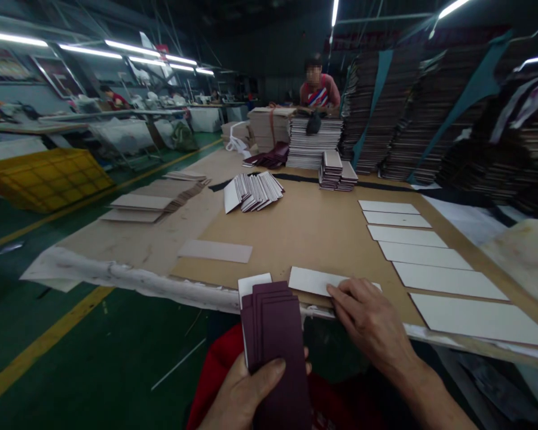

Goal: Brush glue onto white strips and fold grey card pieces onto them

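My left hand [257, 385] is closed around a small stack of maroon card panels [280, 334], held upright in front of the table edge, thumb across the front. A panel with a white face [254, 283] sticks out behind the stack. At the table's front edge, the bent fingers of my right hand [363, 310] are on a white card panel [311, 280], which lies flat and is partly hidden by the hand. To the right, several white panels [430, 257] lie in a column. Further back sits a fanned pile of white panels with dark edges [255, 192].
A pale strip [215, 251] and grey-brown card sheets [138, 203] lie on the left of the table [305, 227]. Small stacks [336, 173], tall piles [314, 140] and a black strip [296, 177] are at the back. A person [320, 89] stands behind. A yellow crate [45, 176] is at left.
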Demonstrator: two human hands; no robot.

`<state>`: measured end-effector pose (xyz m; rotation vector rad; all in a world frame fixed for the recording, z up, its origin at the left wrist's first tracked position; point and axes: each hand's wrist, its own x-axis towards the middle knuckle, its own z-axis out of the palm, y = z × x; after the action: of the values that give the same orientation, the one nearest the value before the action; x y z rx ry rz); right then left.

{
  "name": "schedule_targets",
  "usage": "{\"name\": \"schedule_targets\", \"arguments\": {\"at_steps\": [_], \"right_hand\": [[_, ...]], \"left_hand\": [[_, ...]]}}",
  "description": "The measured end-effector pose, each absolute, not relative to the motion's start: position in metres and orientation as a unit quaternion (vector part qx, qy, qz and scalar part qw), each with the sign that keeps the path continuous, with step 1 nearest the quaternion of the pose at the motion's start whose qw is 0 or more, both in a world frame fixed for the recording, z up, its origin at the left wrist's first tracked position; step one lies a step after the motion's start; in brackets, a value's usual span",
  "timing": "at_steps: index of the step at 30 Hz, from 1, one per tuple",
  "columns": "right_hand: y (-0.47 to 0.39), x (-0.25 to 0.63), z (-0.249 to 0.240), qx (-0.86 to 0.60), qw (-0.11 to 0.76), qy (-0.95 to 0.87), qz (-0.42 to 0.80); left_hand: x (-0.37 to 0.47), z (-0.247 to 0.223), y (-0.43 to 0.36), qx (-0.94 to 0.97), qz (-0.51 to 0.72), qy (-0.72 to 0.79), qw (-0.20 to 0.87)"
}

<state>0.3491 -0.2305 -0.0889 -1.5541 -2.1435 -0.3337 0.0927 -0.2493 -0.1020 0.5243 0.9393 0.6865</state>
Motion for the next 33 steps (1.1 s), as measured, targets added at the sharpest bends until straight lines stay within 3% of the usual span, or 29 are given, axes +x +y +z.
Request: {"name": "schedule_targets", "arguments": {"at_steps": [6,8,12,15,17,24,26,28,30,33], "right_hand": [[-0.235,0.350,-0.089,-0.579,0.246,-0.776,-0.044],[-0.239,0.346,-0.083,-0.575,0.290,-0.765,-0.006],[-0.253,0.327,-0.071,-0.551,0.405,-0.707,0.180],[-0.261,0.310,-0.070,-0.542,0.402,-0.665,0.318],[-0.264,0.304,-0.075,-0.560,0.403,-0.643,0.333],[-0.265,0.329,-0.049,-0.623,0.436,-0.592,0.266],[-0.257,0.347,-0.026,-0.660,0.470,-0.571,0.132],[-0.241,0.364,-0.005,-0.672,0.471,-0.565,-0.083],[-0.218,0.376,0.004,-0.627,0.419,-0.609,-0.244],[-0.182,0.378,-0.008,-0.581,0.237,-0.729,-0.276]], "left_hand": [[0.100,-0.095,-0.243,0.270,0.356,0.441,0.779],[0.104,-0.094,-0.240,0.274,0.372,0.434,0.774],[0.117,-0.090,-0.232,0.286,0.388,0.400,0.779],[0.128,-0.086,-0.228,0.308,0.382,0.381,0.784],[0.133,-0.085,-0.227,0.316,0.368,0.384,0.786],[0.123,-0.085,-0.227,0.221,0.335,0.415,0.816],[0.114,-0.086,-0.226,0.188,0.341,0.433,0.813],[0.105,-0.086,-0.226,0.167,0.341,0.433,0.818],[0.100,-0.083,-0.227,0.164,0.336,0.421,0.826],[0.099,-0.076,-0.229,0.189,0.345,0.425,0.815]]}}
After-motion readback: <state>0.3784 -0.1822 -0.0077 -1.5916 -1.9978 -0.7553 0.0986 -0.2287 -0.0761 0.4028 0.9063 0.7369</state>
